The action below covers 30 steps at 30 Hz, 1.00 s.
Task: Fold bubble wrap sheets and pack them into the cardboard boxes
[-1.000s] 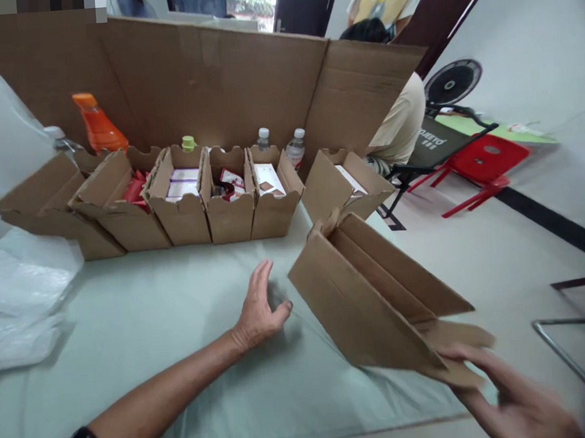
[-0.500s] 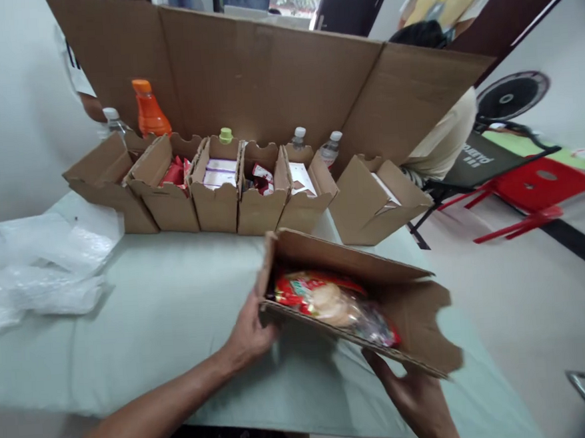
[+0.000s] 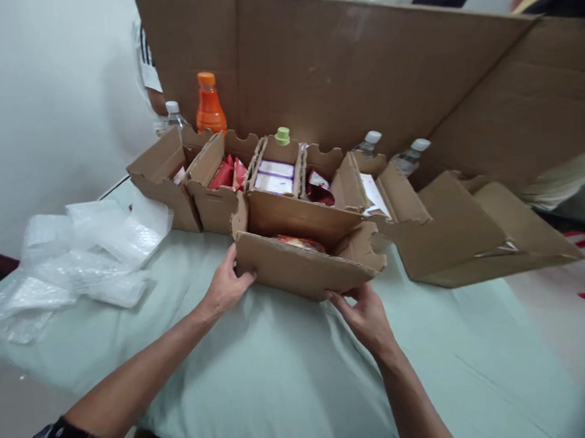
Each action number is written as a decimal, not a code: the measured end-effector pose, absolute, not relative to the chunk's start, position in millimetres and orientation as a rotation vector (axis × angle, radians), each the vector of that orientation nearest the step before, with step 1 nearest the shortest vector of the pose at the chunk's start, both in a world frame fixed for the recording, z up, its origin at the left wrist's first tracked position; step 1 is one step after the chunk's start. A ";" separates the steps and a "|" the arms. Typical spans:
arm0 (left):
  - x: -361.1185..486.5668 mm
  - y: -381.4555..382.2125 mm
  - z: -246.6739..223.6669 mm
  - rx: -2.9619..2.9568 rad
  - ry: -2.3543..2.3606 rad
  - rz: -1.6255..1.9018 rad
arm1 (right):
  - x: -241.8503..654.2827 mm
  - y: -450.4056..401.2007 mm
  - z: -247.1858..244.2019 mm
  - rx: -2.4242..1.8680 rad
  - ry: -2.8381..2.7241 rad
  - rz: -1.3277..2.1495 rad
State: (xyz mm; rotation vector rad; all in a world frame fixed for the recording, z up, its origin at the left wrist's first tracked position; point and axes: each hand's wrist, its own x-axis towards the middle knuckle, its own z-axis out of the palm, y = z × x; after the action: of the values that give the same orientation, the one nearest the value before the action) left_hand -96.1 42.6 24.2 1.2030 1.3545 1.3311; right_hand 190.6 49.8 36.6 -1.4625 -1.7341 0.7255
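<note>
Just before the row of notched brown cardboard boxes (image 3: 220,209), a long, open-topped brown cardboard box (image 3: 290,266) sits in both grips: left hand (image 3: 227,285) at its left end, right hand (image 3: 367,315) under its front edge. Even, level support should steady the red packet (image 3: 300,244) inside.

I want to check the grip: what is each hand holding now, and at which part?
The left hand grips the left end of the front cardboard box; the right hand holds its lower edge, right of the middle.
</note>
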 end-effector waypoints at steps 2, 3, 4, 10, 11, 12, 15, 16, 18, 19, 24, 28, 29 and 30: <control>-92.8 44.4 21.9 1.238 1.316 1.335 | 193.1 48.7 35.5 -1.516 -1.708 0.738; -92.4 43.7 20.9 1.257 1.304 1.333 | 195.4 46.9 34.3 -1.561 -1.706 0.738; -93.4 41.9 20.1 1.276 1.308 1.329 | 198.4 44.2 32.6 -1.617 -1.715 0.726; -129.1 -9.3 16.7 1.437 1.549 1.151 | 216.1 1.6 20.5 -1.873 -1.820 0.389; -136.4 -24.1 14.6 1.469 1.566 1.112 | 211.4 -7.5 20.7 -1.830 -1.879 0.407; -143.0 -39.1 11.5 1.500 1.574 1.095 | 202.0 -15.4 22.0 -1.749 -1.955 0.457; -154.9 -79.0 -3.4 1.579 1.574 1.156 | 144.6 -26.3 32.3 -1.344 -2.160 0.616; -156.1 -88.9 -8.9 1.612 1.565 1.190 | 117.6 -24.6 37.3 -1.198 -2.206 0.645; -155.2 -101.9 -18.3 1.698 1.535 1.237 | 57.4 -13.8 47.6 -0.957 -2.280 0.655; -153.9 -105.3 -21.5 1.741 1.516 1.250 | 25.9 -5.6 52.4 -0.871 -2.315 0.654; -149.9 -104.0 -26.4 1.768 1.487 1.330 | -121.0 41.5 63.8 -0.717 -2.544 0.632; -151.3 -99.6 -29.6 1.762 1.483 1.366 | -191.6 64.7 57.1 -0.814 -2.689 0.709; -151.5 -99.2 -30.7 1.761 1.475 1.373 | -198.0 67.9 54.8 -0.849 -2.688 0.722; -151.2 -99.1 -31.7 1.754 1.469 1.381 | -199.6 70.3 52.9 -0.873 -2.672 0.726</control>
State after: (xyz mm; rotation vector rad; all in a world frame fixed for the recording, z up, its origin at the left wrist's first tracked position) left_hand -151.2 -99.1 -31.7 1.7543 1.4688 1.3807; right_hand -199.6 70.3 52.9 -0.8735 -2.6722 0.7258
